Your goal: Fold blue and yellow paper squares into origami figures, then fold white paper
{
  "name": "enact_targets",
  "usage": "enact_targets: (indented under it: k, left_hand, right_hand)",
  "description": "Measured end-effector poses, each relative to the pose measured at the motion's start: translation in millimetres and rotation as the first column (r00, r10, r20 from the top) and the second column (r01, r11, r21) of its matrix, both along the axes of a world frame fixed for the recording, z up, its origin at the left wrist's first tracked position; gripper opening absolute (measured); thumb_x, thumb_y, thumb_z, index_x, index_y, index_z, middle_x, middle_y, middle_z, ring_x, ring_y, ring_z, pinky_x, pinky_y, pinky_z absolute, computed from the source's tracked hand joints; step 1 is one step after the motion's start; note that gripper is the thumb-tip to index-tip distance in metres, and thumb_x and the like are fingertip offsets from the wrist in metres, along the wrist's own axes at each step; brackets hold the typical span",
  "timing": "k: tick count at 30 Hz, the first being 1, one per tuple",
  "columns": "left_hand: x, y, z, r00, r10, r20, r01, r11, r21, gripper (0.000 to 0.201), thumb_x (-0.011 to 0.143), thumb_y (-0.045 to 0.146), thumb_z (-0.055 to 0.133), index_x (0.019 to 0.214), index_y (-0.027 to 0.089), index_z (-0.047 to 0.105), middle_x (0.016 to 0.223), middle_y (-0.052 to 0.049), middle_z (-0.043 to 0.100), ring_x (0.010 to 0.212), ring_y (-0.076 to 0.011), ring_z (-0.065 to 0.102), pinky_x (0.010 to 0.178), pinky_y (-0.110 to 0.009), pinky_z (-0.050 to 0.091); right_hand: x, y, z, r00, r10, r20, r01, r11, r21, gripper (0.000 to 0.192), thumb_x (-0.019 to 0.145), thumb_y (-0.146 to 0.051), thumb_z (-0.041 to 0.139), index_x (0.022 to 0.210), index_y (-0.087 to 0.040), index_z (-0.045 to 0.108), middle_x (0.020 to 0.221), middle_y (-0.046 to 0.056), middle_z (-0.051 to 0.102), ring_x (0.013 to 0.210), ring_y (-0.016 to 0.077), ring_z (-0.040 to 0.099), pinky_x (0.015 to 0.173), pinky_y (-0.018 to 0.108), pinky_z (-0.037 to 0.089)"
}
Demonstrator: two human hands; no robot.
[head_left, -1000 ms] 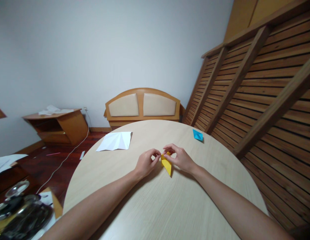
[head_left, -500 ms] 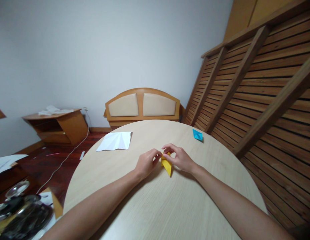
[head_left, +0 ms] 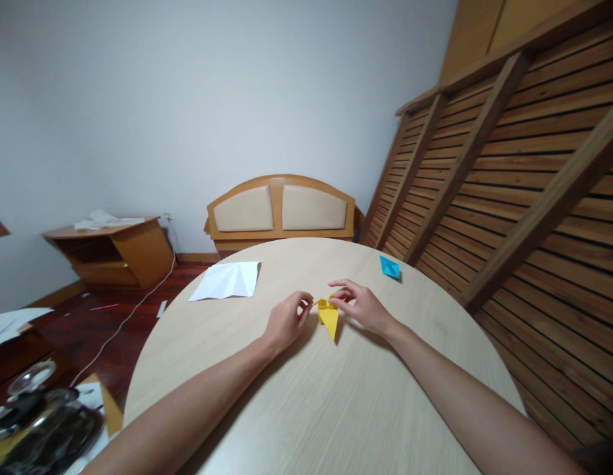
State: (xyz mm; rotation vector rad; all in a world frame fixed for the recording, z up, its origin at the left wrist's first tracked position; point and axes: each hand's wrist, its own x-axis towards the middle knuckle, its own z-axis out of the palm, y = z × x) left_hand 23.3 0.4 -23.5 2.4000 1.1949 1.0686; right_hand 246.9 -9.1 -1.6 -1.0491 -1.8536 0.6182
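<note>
A yellow folded paper crane (head_left: 328,319) is between my two hands above the middle of the round table (head_left: 311,409), one pointed flap hanging down toward me. Its thin left tip is pinched between the thumb and fingertips of my left hand (head_left: 286,322). On the other side, my right hand (head_left: 364,309) grips the crane's upper right part with thumb and index finger, the other fingers loosely curved. A small blue folded paper piece (head_left: 390,267) lies toward the far right edge of the table, apart from both hands.
A creased white paper sheet (head_left: 227,280) lies at the table's far left. Beyond the table stands a headboard (head_left: 279,206). A slatted wooden frame (head_left: 484,178) leans along the right. A low cabinet (head_left: 148,254) and a glass pot (head_left: 63,422) on a side surface are at the left.
My hands have moved slightly apart, showing more of the yellow crane's top and its thin left tip. The hanging flap has swung a little upward and left.
</note>
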Motion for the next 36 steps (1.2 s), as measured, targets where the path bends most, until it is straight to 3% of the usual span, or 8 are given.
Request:
enact_targets:
  k: [3, 6, 11, 18, 28, 36]
  left_hand:
    - [-2, 1, -2.2, 0.994, 0.061, -0.087, -0.067, 0.996, -0.065, 0.022, 0.092, 0.023, 0.053, 0.113, 0.020, 0.055, 0.111, -0.007, 0.068, 0.095, -0.0202, 0.066, 0.082, -0.033, 0.052]
    - [-4, 4, -7.4, 0.980, 0.035, -0.194, -0.047, 0.997, -0.058, 0.029, 0.089, 0.025, 0.056, 0.116, 0.017, 0.055, 0.119, -0.012, 0.064, 0.112, -0.0257, 0.059, 0.096, -0.040, 0.048]
    - [-4, 7, -11.5, 0.965, -0.027, -0.259, 0.020, 0.999, -0.028, 0.020, 0.091, 0.026, 0.053, 0.108, 0.018, 0.060, 0.121, -0.013, 0.063, 0.115, -0.0268, 0.057, 0.102, -0.043, 0.044]
    - [-4, 6, -10.8, 0.961, -0.033, -0.275, 0.027, 0.999, -0.022, 0.021, 0.092, 0.028, 0.052, 0.107, 0.017, 0.062, 0.122, -0.012, 0.062, 0.115, -0.0270, 0.056, 0.102, -0.042, 0.044]
    - [-4, 6, -10.3, 0.959, -0.034, -0.282, 0.028, 0.999, -0.023, 0.020, 0.092, 0.027, 0.052, 0.106, 0.018, 0.062, 0.123, -0.012, 0.062, 0.115, -0.0267, 0.057, 0.102, -0.042, 0.045]
    - [-3, 5, -8.5, 0.956, -0.032, -0.290, 0.024, 0.999, -0.031, 0.021, 0.092, 0.028, 0.052, 0.107, 0.018, 0.063, 0.123, -0.013, 0.062, 0.116, -0.0270, 0.056, 0.103, -0.043, 0.045]
  right_hand:
    - [10, 5, 1.2, 0.995, -0.104, -0.001, 0.104, 0.994, 0.022, 0.031, 0.086, -0.031, 0.065, 0.115, -0.019, 0.063, 0.089, 0.006, 0.076, 0.082, 0.0198, 0.071, 0.072, 0.032, 0.053]
    - [25, 13, 2.8, 0.979, -0.196, -0.052, 0.198, 0.979, 0.043, 0.032, 0.086, -0.035, 0.064, 0.113, -0.019, 0.063, 0.092, 0.008, 0.076, 0.084, 0.0215, 0.071, 0.069, 0.032, 0.053]
    - [58, 25, 6.4, 0.918, -0.350, -0.186, 0.368, 0.927, 0.073, 0.035, 0.081, -0.042, 0.067, 0.106, -0.018, 0.063, 0.090, 0.010, 0.075, 0.083, 0.0240, 0.071, 0.074, 0.037, 0.056]
    - [107, 31, 6.3, 0.754, -0.632, -0.182, 0.657, 0.730, 0.187, 0.033, 0.075, -0.042, 0.067, 0.097, -0.017, 0.066, 0.084, 0.008, 0.072, 0.073, 0.0219, 0.068, 0.070, 0.035, 0.056]
    - [150, 33, -6.9, 0.570, -0.815, -0.105, 0.820, 0.556, 0.135, 0.027, 0.071, -0.035, 0.066, 0.092, -0.018, 0.067, 0.078, 0.006, 0.073, 0.066, 0.0213, 0.068, 0.066, 0.032, 0.053]
    - [162, 35, -16.0, 0.490, -0.871, -0.022, 0.866, 0.484, 0.123, 0.025, 0.068, -0.030, 0.066, 0.090, -0.019, 0.069, 0.076, 0.005, 0.072, 0.072, 0.0233, 0.067, 0.072, 0.033, 0.050]
